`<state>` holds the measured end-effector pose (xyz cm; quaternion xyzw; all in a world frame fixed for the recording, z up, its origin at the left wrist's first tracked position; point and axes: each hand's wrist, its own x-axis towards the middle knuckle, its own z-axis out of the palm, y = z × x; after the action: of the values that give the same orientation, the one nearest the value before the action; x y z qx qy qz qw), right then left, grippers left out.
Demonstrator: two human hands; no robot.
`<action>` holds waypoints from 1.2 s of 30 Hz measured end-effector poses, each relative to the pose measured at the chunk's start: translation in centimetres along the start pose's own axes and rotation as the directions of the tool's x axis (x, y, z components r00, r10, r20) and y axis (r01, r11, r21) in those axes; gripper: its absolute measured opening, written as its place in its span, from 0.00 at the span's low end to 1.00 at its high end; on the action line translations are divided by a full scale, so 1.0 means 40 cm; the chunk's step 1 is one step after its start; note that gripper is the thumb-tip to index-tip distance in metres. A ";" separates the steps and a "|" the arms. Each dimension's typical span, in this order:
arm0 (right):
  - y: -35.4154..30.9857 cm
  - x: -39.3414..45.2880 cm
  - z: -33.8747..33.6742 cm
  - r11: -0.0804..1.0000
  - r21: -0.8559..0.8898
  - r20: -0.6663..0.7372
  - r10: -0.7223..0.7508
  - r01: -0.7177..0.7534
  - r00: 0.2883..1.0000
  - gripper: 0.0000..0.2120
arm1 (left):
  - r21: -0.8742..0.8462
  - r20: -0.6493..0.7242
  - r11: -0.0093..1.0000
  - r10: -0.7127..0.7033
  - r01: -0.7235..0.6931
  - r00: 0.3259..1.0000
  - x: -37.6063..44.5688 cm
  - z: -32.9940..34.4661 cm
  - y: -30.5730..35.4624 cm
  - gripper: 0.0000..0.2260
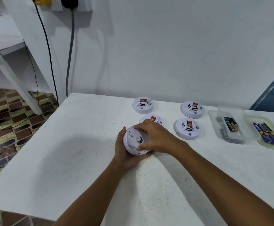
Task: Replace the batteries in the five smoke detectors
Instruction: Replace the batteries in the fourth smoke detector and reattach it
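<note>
Head view: we hold one detector [135,141] back-up over the desk [67,152], left hand [124,152] cupping it, right hand [155,137] with its grip pinching the back cover. Four detectors [187,128] wait behind; batteries [231,125] sit right. We judge the step is opening; next needs a twist or pry.

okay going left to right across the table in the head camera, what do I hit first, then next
Left hand → held smoke detector → right hand → near-right smoke detector → clear box of batteries → tray of blue batteries.
</note>
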<state>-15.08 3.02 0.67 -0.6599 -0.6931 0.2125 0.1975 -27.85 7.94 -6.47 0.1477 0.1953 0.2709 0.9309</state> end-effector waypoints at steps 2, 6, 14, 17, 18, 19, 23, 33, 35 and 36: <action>-0.004 0.011 -0.009 1.000 -0.008 0.023 0.008 -0.007 1.000 0.34 | -0.001 -0.018 1.000 -0.002 0.002 1.000 -0.002 0.006 0.000 0.26; -0.011 0.037 -0.023 0.999 -0.050 0.077 -0.002 0.006 0.997 0.30 | 0.027 -0.045 1.000 0.004 -0.002 0.999 -0.002 0.006 0.002 0.25; -0.030 0.043 -0.024 0.989 -0.149 0.082 -0.009 0.021 0.997 0.29 | -0.033 -0.065 0.999 0.035 -0.038 0.997 -0.006 0.010 -0.001 0.22; -0.037 0.037 -0.018 0.981 -0.194 0.073 -0.016 0.030 0.997 0.29 | -0.058 -0.071 0.998 0.028 -0.032 0.997 -0.009 0.014 -0.002 0.23; -0.038 0.035 -0.016 0.977 -0.211 0.072 -0.022 0.037 0.997 0.30 | -0.064 -0.073 0.998 0.024 -0.029 0.997 -0.009 0.015 -0.003 0.23; -0.039 0.032 -0.016 0.975 -0.221 0.069 -0.025 0.040 0.997 0.30 | -0.067 -0.075 0.997 0.020 -0.025 0.997 -0.008 0.015 -0.004 0.23; -0.038 0.023 -0.016 0.977 -0.212 0.050 -0.020 0.030 0.999 0.32 | -0.070 -0.065 0.997 0.015 -0.019 0.998 -0.004 0.009 -0.004 0.24; -0.032 0.000 -0.002 0.981 -0.192 0.002 -0.024 0.024 1.000 0.30 | 0.036 -0.073 0.999 0.016 -0.013 0.997 -0.012 0.016 -0.005 0.26; -0.026 -0.007 0.000 0.986 -0.161 -0.006 -0.033 0.032 0.999 0.31 | 0.041 -0.063 0.999 0.010 -0.007 0.998 -0.009 0.009 -0.004 0.28; -0.023 -0.010 0.002 0.989 -0.146 -0.006 -0.039 0.038 0.999 0.32 | 0.041 -0.050 0.999 0.010 -0.008 0.999 -0.007 0.007 -0.003 0.28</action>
<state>-15.85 2.57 1.13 -0.6600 -0.7186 0.1543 0.1557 -27.88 7.65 -6.19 0.1606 0.2235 0.2747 0.9213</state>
